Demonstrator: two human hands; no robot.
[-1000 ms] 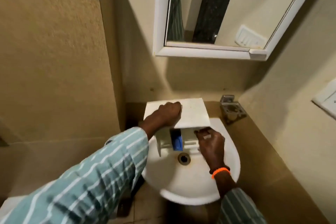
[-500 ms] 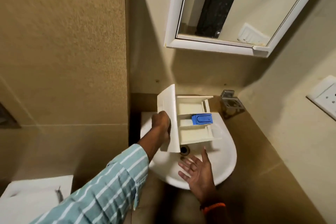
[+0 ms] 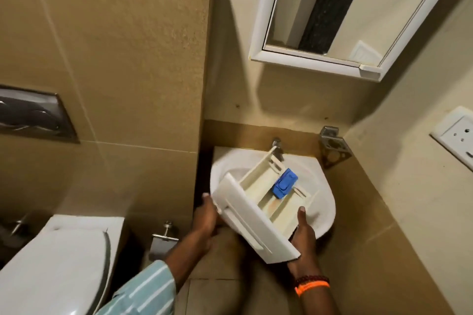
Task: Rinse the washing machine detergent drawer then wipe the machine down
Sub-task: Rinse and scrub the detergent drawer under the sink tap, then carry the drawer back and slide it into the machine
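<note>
A: Since half a second ago the detergent drawer got swung round. Front panel stood upright at the left before, now it's down at the near end, toward the person. Right hand was spread over the basin holding nothing, now it's on the drawer.

B: Long axis?

A: Diagonal. Panel end near-left, back end far-right, pointing at the tap. Compartments face up, blue insert sits toward the far right side.

B: Where is it?

A: Held over the white sink, panel end overhanging the near rim. Whether the back end touches the tap, can't tell.

B: Fingers?

A: Left hand grips the panel's left end, fingers mostly hidden behind it. Right hand grips the right side wall, thumb on top, other fingers underneath out of sight.

B: Extras?

A: Mirror above, toilet at left, orange wristband on right wrist.
</note>
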